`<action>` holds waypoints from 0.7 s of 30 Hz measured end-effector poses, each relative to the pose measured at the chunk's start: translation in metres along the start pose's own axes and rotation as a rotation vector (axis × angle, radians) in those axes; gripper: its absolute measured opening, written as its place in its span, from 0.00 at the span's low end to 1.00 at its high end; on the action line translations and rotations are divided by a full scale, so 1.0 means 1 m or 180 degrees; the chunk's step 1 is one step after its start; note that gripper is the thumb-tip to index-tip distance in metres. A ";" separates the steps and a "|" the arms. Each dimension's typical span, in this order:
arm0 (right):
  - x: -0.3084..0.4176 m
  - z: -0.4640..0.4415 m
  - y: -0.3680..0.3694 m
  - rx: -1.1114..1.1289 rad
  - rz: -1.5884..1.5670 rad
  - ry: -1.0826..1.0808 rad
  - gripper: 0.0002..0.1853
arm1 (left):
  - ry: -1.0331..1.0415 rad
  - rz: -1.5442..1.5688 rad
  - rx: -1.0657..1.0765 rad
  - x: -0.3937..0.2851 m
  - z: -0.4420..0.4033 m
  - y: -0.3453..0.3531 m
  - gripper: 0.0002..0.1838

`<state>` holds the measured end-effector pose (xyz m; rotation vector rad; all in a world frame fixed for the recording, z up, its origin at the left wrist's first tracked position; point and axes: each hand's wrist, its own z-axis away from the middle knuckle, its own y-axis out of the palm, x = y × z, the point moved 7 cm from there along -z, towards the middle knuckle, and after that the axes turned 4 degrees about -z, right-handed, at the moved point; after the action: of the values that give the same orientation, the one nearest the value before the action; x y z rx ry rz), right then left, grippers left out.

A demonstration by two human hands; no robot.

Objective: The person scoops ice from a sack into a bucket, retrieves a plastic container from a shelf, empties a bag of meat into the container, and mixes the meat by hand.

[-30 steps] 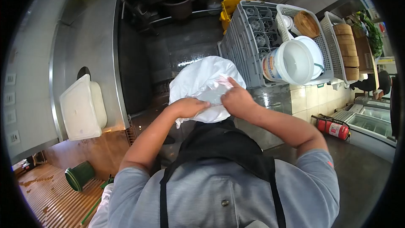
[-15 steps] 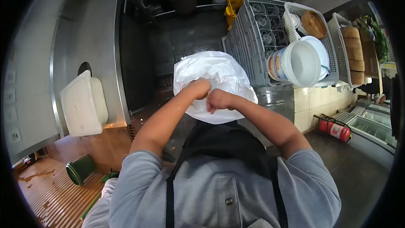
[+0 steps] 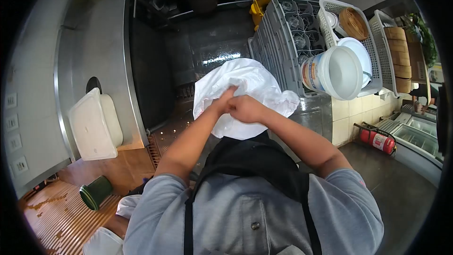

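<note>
A crumpled white plastic bag point(image 3: 264, 78) is spread in front of my body at waist height. My left hand point(image 3: 223, 102) is closed on the gathered part of the bag, its thumb pointing up and away from me. Pressed against it, my right hand point(image 3: 246, 109) is curled shut on the same bunched plastic. What the bag contains cannot be seen. Its loose edge sticks out to the right past my right hand.
At right stand a grey glass rack point(image 3: 278, 42), a white bucket point(image 3: 342, 73) and a white basket point(image 3: 375, 52). A fire extinguisher point(image 3: 377, 140) sits on the floor. Left is a steel counter point(image 3: 94, 52) with a white tub point(image 3: 94, 125). Another person's leg point(image 3: 117, 224) shows lower left.
My hands have come together, the left moving in against the right. The bag has bunched up, and its right edge now sticks out farther. More of the other person shows at lower left.
</note>
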<state>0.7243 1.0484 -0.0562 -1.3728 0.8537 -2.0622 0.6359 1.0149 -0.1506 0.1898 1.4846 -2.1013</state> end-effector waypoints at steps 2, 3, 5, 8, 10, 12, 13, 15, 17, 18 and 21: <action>-0.032 -0.032 0.025 0.0435 -0.2937 -0.0637 0.11 | -0.0572 0.0606 -0.0278 0.006 0.004 -0.028 0.21; -0.083 -0.042 0.030 -0.0403 -0.3657 0.0931 0.12 | -0.0844 0.0902 -0.0417 0.010 0.005 -0.040 0.22; -0.152 -0.038 0.021 -0.1237 -0.2599 0.2432 0.14 | -0.0967 0.0663 -0.0885 0.022 0.001 -0.046 0.23; -0.161 -0.032 0.005 -0.1413 0.0201 0.1848 0.16 | -0.0470 0.0471 0.0036 0.000 -0.009 -0.023 0.24; -0.144 -0.025 0.002 -0.1602 0.1425 0.1427 0.18 | 0.0030 0.0906 0.0676 0.001 -0.017 0.025 0.26; -0.137 -0.027 0.054 0.0819 -0.0383 0.1090 0.24 | -0.0407 0.1014 -0.0323 0.017 -0.020 0.041 0.31; -0.144 -0.015 0.060 0.0642 -0.0429 0.1699 0.29 | -0.1147 0.1300 -0.0197 0.029 -0.022 0.050 0.35; -0.196 -0.018 0.096 -0.0186 -0.0583 0.1472 0.42 | -0.1312 0.1571 -0.0113 0.020 -0.016 0.034 0.35; -0.200 -0.005 0.092 -0.0078 -0.0517 0.1634 0.40 | -0.0332 0.2041 0.0122 0.007 -0.025 0.050 0.36; -0.212 -0.004 0.098 -0.0264 -0.0835 0.1763 0.39 | -0.0343 0.2036 0.0162 0.012 -0.029 0.075 0.36; -0.238 -0.004 0.111 -0.0807 -0.2107 0.2080 0.35 | -0.0510 0.2254 -0.0542 0.007 -0.042 0.082 0.41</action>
<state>0.8135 1.1443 -0.2836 -1.2101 1.0337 -3.1084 0.6642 1.0313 -0.2371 0.4042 1.2489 -1.3862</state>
